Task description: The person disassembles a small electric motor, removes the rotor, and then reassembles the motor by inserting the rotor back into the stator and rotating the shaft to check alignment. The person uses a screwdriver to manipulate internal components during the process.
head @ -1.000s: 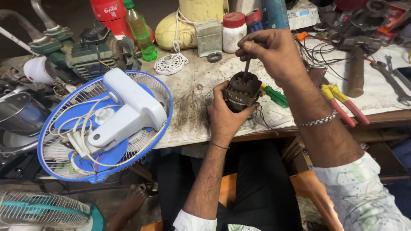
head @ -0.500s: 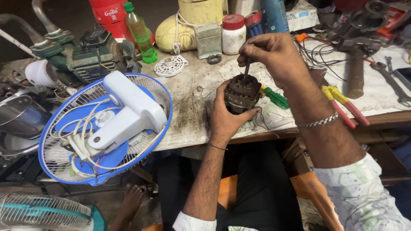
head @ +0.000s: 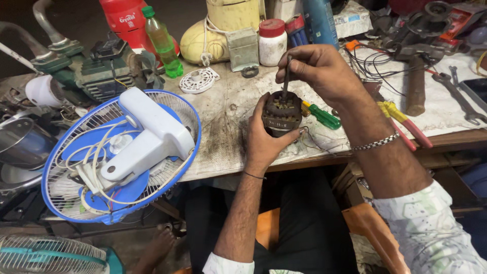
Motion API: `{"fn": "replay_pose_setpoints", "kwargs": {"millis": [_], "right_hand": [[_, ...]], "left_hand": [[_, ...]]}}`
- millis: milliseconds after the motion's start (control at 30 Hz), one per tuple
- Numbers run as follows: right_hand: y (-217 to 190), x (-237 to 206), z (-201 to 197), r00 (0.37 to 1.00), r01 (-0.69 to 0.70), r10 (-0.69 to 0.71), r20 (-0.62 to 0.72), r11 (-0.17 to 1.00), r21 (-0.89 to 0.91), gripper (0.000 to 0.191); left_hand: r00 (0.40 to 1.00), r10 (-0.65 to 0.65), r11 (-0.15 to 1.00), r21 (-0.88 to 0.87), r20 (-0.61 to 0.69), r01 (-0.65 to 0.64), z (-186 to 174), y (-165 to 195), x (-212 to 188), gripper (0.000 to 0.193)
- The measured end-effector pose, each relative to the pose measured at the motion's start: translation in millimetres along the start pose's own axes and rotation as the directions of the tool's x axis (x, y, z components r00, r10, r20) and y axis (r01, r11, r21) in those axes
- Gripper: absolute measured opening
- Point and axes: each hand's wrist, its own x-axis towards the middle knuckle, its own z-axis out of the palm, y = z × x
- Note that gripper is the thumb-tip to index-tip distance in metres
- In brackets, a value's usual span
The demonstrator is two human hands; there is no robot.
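On the workbench, left hand holds motor; right hand perhaps screwdriver.

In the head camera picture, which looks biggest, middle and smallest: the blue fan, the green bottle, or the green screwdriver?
1. blue fan, largest by far.
2. green bottle.
3. green screwdriver, smallest, though partly hidden behind the left hand.

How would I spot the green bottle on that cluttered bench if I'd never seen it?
Start at the big blue fan lying face down at the left of the workbench. Look past its far edge toward the back of the bench, to the red container. The bottle stands upright just in front of it: slim, clear green plastic with a green cap, the only see-through thing there.
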Motion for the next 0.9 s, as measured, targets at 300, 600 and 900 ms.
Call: {"fn": "replay_pose_setpoints", "kwargs": {"millis": [300, 600, 900], "right_hand": [[9, 2, 1, 0.984, 0.087, -0.101, -0.149, 0.992, -0.096, 0.019], [-2, -2, -4, 0.997, 0.079, -0.079, 0.002, 0.995, -0.061, 0.018], [8, -45, -8, 0.975, 0.219, -0.223, 0.007, 0.964, 0.148, 0.013]], "left_hand": [[0.996, 0.067, 0.986, 0.157, -0.059, -0.057, 0, 3, -4, 0.106], [0.985, 0.146, 0.959, 0.257, -0.095, -0.118, 1, 7, -6, 0.104], [0.952, 0.272, 0.873, 0.452, -0.143, -0.182, 2, 13, -18, 0.103]]}}
